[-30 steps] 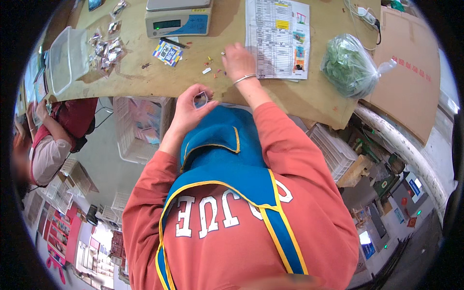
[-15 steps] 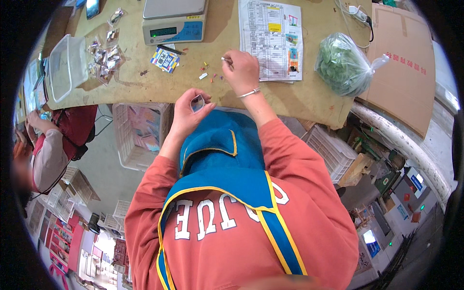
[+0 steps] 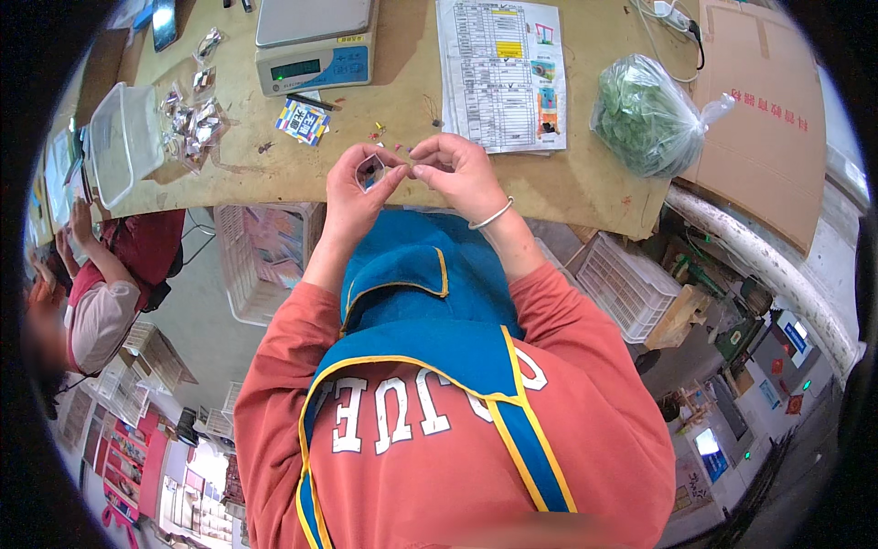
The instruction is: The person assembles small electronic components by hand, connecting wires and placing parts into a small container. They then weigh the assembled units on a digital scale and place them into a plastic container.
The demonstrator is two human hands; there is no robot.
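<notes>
The left hand (image 3: pixel 349 199) curls its fingers around a small clear item (image 3: pixel 369 173), near the front edge of the counter (image 3: pixel 274 176). The right hand (image 3: pixel 465 179) is just beside it, fingers narrowed near the left thumb; I cannot tell whether they hold anything. Beyond the 2 hands lie tiny coloured pieces (image 3: pixel 376 135), a blue-and-yellow card (image 3: pixel 303 123) and printed sheets (image 3: pixel 485 101), with a digital scale (image 3: pixel 315 69) farther back.

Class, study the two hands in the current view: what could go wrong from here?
The small clear item in the left hand might slip and fall past the near edge of the table. The loose coloured bits just beyond could scatter if the right hand brushes them.
</notes>
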